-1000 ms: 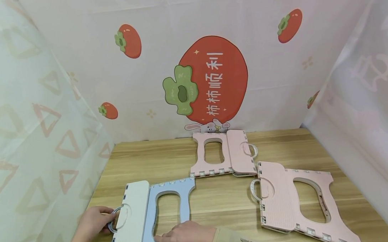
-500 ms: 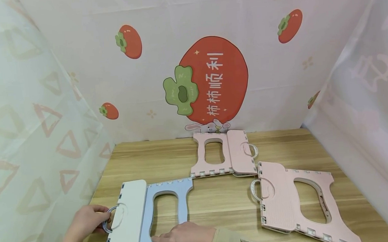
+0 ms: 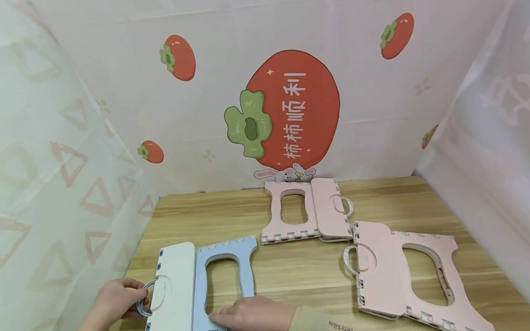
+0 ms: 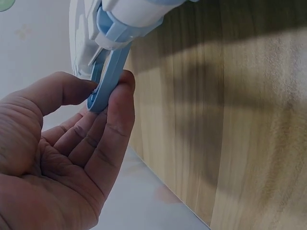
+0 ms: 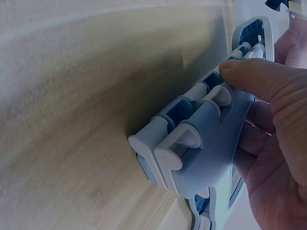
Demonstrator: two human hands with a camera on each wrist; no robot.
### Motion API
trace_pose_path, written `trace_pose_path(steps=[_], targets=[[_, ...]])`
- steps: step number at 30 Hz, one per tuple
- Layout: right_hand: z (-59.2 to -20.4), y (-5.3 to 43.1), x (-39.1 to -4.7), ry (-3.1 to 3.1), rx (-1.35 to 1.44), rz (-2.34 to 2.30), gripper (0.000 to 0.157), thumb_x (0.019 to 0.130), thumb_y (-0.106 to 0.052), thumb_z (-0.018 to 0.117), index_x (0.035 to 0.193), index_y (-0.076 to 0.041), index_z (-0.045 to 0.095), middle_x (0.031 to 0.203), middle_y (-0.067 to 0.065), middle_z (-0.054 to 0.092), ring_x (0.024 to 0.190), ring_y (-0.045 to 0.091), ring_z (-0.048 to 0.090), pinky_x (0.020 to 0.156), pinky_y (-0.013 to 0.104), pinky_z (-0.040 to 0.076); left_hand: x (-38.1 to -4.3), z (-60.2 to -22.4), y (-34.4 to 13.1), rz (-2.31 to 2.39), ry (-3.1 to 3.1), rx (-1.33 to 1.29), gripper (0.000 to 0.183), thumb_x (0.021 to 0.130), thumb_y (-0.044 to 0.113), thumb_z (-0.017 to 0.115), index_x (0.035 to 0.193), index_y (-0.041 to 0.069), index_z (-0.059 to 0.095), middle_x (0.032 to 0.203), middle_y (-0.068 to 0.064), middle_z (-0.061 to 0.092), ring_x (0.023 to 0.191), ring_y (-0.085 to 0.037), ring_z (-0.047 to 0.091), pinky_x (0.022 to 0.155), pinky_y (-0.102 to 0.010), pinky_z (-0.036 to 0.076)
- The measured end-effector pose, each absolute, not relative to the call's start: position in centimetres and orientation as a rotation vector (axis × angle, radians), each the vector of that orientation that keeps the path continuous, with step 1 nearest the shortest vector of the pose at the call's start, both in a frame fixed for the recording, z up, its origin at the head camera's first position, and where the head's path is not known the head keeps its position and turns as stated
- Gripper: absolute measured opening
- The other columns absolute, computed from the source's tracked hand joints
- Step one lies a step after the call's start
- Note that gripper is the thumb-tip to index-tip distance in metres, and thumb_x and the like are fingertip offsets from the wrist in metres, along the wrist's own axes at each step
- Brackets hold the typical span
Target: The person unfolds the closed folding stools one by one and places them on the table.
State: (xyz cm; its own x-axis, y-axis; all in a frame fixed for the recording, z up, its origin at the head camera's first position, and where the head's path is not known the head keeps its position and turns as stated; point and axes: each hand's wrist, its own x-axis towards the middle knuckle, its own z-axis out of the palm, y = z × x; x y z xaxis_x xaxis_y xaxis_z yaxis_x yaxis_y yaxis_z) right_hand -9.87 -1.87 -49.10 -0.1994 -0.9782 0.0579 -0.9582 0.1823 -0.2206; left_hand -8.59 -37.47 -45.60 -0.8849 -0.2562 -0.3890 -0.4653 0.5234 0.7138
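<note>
A folded step stool [image 3: 174,285], white on its seat panel and light blue on its leg frame, lies flat at the front left in the head view. My left hand [image 3: 116,299] pinches its blue carry handle [image 4: 114,72] between thumb and fingers. On the near edge of the blue frame, my right hand [image 3: 254,318] grips the stool. The right wrist view has that thumb [image 5: 254,76] on the hinged edge, with the other fingers on the frame's face, partly hidden. The stool's near left corner is cut off by the head view's bottom border.
Two folded pink step stools lie on the wooden table [image 3: 304,281]: one stool [image 3: 330,209] at the back middle, the other stool [image 3: 378,273] at the right. Their near corners almost meet. Printed cloth walls [image 3: 202,114] enclose the back and both sides.
Both hands keep their hold while the blue and white stool shifts left and a little away from me. Its near hinged edge has come into view. The pink stools stay put.
</note>
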Motion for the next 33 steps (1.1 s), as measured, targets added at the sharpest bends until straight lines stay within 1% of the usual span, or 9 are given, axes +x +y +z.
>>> trace_pose_path(steps=[6, 10, 15, 20, 22, 25, 30, 33], targets=[[-48.9, -1.4, -10.4, 2.391, -1.9, -0.31, 0.07, 0.094, -0.02, 0.075, 0.155, -0.014, 0.042, 0.138, -0.01, 0.063, 0.113, 0.002, 0.063, 0.094, 0.01, 0.048, -9.1, -45.2, -37.1, 1.367, 2.495, -0.609, 0.026, 0.087, 0.006, 0.067, 0.104, -0.014, 0.066, 0.073, -0.01, 0.073, 0.065, -0.022, 0.072, 0.061, -0.038, 0.063], [-48.9, -1.1, -10.6, 2.454, -1.881, -0.285, 0.071, 0.091, -0.02, 0.077, 0.154, -0.014, 0.044, 0.136, -0.01, 0.065, 0.111, 0.002, 0.064, 0.094, 0.011, 0.049, -9.3, -44.9, -37.0, 1.451, 2.423, -0.615, 0.026, 0.092, 0.008, 0.067, 0.106, -0.014, 0.065, 0.077, -0.011, 0.074, 0.068, -0.023, 0.072, 0.063, -0.038, 0.064], [-48.8, -0.9, -11.0, 2.472, -1.809, -0.307, 0.066, 0.091, -0.017, 0.076, 0.15, -0.014, 0.048, 0.139, -0.01, 0.063, 0.11, 0.003, 0.064, 0.093, 0.013, 0.05, -9.3, -44.5, -36.9, 1.563, 2.339, -0.583, 0.032, 0.096, 0.009, 0.068, 0.114, -0.016, 0.062, 0.082, -0.013, 0.075, 0.072, -0.024, 0.074, 0.067, -0.038, 0.064], [-48.7, -0.6, -11.4, 2.456, -1.774, -0.361, 0.061, 0.091, -0.016, 0.075, 0.146, -0.012, 0.049, 0.134, -0.008, 0.066, 0.114, 0.003, 0.062, 0.096, 0.012, 0.048, -9.4, -43.9, -37.1, 1.675, 2.249, -0.564, 0.043, 0.096, 0.014, 0.071, 0.123, -0.018, 0.059, 0.088, -0.014, 0.077, 0.079, -0.024, 0.076, 0.072, -0.037, 0.064], [-48.7, -0.5, -11.5, 2.448, -1.766, -0.383, 0.06, 0.092, -0.016, 0.075, 0.146, -0.01, 0.05, 0.131, -0.007, 0.067, 0.115, 0.003, 0.062, 0.097, 0.012, 0.047, -9.4, -43.8, -37.3, 1.719, 2.205, -0.548, 0.043, 0.097, 0.016, 0.071, 0.124, -0.016, 0.06, 0.091, -0.014, 0.077, 0.081, -0.024, 0.076, 0.074, -0.036, 0.064], [-48.6, -0.3, -11.7, 2.448, -1.744, -0.41, 0.058, 0.093, -0.017, 0.074, 0.146, -0.009, 0.05, 0.128, -0.005, 0.068, 0.113, 0.003, 0.062, 0.095, 0.011, 0.047, -9.6, -43.8, -37.5, 1.795, 2.12, -0.521, 0.037, 0.099, 0.018, 0.07, 0.122, -0.01, 0.065, 0.092, -0.012, 0.078, 0.084, -0.022, 0.077, 0.077, -0.035, 0.064], [-48.3, 0.1, -11.8, 2.471, -1.735, -0.423, 0.057, 0.093, -0.017, 0.074, 0.145, -0.01, 0.051, 0.124, -0.005, 0.069, 0.11, 0.003, 0.062, 0.093, 0.011, 0.048, -9.8, -43.7, -37.9, 1.934, 1.951, -0.455, 0.017, 0.102, 0.018, 0.066, 0.109, 0.006, 0.074, 0.092, -0.006, 0.078, 0.087, -0.018, 0.076, 0.082, -0.034, 0.063], [-48.2, 0.3, -11.8, 2.474, -1.734, -0.431, 0.058, 0.092, -0.016, 0.074, 0.144, -0.01, 0.051, 0.125, -0.004, 0.069, 0.111, 0.003, 0.062, 0.095, 0.012, 0.048, -9.9, -43.6, -38.1, 2.003, 1.844, -0.398, 0.016, 0.104, 0.017, 0.061, 0.104, 0.01, 0.076, 0.094, -0.004, 0.078, 0.089, -0.017, 0.076, 0.085, -0.034, 0.062]])
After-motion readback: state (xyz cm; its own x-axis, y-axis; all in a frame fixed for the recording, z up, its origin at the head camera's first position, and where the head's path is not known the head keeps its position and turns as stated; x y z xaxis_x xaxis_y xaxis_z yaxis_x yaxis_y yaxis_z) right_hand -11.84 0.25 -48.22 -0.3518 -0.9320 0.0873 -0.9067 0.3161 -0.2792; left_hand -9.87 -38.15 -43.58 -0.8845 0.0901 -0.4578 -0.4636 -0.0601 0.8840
